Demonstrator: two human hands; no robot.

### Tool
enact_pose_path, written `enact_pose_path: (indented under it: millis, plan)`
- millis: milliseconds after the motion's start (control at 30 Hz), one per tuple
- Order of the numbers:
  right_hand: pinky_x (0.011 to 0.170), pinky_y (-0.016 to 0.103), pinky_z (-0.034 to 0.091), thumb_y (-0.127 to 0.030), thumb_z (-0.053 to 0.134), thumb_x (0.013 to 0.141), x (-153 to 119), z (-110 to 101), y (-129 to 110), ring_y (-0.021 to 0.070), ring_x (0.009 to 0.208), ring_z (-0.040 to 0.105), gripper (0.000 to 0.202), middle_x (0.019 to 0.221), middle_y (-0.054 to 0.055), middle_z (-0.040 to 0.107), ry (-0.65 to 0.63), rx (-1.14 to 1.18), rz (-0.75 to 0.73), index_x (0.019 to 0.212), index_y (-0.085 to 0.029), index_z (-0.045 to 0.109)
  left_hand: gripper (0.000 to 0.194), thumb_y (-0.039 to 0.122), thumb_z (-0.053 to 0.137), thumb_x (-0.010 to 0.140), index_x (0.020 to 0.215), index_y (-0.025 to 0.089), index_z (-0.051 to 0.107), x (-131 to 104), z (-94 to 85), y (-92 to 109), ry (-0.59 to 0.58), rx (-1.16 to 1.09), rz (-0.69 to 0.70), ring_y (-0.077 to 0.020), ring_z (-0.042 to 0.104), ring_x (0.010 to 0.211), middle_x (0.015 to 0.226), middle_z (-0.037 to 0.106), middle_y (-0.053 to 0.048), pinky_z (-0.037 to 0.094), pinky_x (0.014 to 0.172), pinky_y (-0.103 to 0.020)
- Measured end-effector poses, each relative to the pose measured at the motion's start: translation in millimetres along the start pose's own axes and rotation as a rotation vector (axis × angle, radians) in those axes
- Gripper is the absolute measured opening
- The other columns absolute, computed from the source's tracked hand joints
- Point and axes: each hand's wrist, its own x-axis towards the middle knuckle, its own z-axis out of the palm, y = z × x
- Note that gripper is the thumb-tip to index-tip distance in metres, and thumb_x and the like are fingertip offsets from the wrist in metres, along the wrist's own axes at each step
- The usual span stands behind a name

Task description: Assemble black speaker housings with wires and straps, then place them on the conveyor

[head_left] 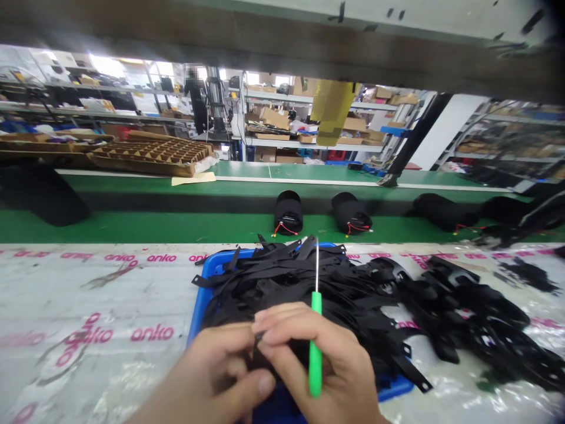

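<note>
My left hand (220, 374) and my right hand (329, 362) meet above a blue bin (198, 312). Between their fingertips they pinch a black piece (259, 347) that looks like a strap end, mostly hidden by the fingers. A green-handled tool (316, 344) with a thin metal shaft also rests in my right hand, pointing up and away; its tip is too small to make out. Black straps (282, 282) with holed ends are heaped in the bin and hang over its rim.
More black pieces (468, 312) lie on the plastic-covered table right of the bin. Beyond it, black cylinders (289, 211) with red wires stand on a green surface (212, 221). A divided cardboard tray (154, 154) is at back left. A beam (247, 35) crosses overhead.
</note>
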Motion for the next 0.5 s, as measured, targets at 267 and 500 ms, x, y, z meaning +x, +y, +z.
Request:
enact_pose_path:
  millis: [267,500]
  plan:
    - [0.083,0.008,0.053,-0.01,0.072,0.082,-8,5,4,0.0069,0.085,0.072,0.041,0.099,-0.009,0.078,0.091,-0.022,0.145,0.113,-0.037,0.074,0.026,0.024,0.061,0.086,0.061,0.019,0.067,5,-1.9,1,0.065,0.235,0.355,-0.0104,0.056,0.063,0.068,0.062,0.0,0.043,0.054,-0.014]
    - [0.088,0.011,0.054,-0.009,0.072,0.084,-10,1,7,0.0103,0.094,0.074,0.041,0.103,-0.006,0.078,-0.002,0.021,0.135,0.115,-0.037,0.072,0.017,0.019,0.061,0.089,0.086,0.026,0.076,6,4.0,0,0.147,0.372,0.555,-0.0116,0.07,0.079,0.086,0.076,0.002,0.053,0.073,-0.013]
